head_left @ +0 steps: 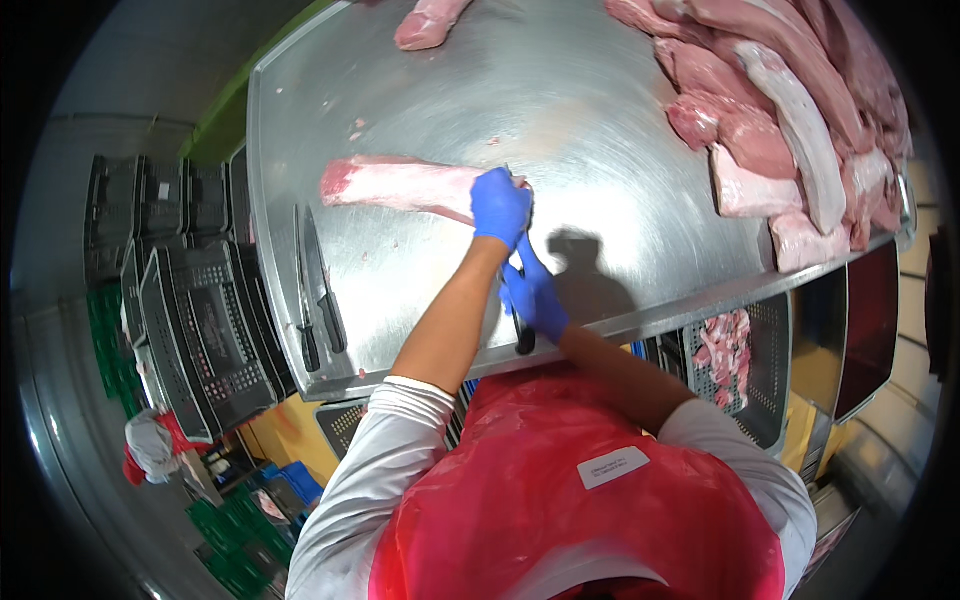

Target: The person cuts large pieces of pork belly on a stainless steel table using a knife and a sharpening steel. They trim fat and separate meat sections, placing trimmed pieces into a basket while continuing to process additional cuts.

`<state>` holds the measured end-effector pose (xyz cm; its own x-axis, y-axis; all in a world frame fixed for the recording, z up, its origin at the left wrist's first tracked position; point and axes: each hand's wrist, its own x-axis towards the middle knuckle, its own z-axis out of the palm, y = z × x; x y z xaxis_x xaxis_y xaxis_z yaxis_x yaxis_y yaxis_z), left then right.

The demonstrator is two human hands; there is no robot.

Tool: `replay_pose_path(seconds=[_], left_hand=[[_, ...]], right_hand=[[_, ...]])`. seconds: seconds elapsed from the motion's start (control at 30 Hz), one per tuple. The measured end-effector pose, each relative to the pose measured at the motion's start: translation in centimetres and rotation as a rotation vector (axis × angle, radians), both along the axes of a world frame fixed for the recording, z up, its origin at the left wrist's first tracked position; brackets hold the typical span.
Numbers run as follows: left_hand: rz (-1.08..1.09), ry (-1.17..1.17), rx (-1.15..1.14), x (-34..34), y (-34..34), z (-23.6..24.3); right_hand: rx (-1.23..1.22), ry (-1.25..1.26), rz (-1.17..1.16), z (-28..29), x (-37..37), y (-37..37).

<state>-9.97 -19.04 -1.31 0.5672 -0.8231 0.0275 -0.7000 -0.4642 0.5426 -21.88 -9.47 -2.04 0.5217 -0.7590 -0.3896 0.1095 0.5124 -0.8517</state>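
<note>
A long pale-pink piece of pork loin point(405, 188) lies across the metal table, its redder end to the left. My left hand point(500, 208), in a blue glove, is closed over the right end of this loin. Just below and to the right, my right hand point(538, 298), gloved in blue too, grips a knife point(525, 342) whose black handle end sticks out towards the table's front edge. Most of its blade is hidden by my hands. On the table's left side lie a second black-handled knife point(329, 318) and a thin sharpening steel point(306, 335), side by side.
A heap of pork pieces point(800, 120) covers the table's point(400, 110) far right. Another piece point(430, 22) lies at the far edge. Below the front edge is a grey crate point(765, 390) with meat trimmings. Black crates point(205, 340) stack at left, near a person point(152, 447).
</note>
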Motion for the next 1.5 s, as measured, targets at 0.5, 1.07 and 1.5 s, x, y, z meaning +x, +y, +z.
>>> replay_pose_path(seconds=[0.5,1.07,1.5], left_hand=[[-0.019,0.37,-0.102,0.9,-1.8,2.5],[0.029,0.755,-0.35,3.6,-2.3,6.5],[0.058,0.873,-0.633,6.4,-2.5,11.5]], right_hand=[[-0.151,0.147,0.232,-11.6,5.4,-2.8],[0.126,0.116,0.1,-1.0,18.4,-4.5],[0.022,-0.017,0.225,-1.5,23.8,-5.3]])
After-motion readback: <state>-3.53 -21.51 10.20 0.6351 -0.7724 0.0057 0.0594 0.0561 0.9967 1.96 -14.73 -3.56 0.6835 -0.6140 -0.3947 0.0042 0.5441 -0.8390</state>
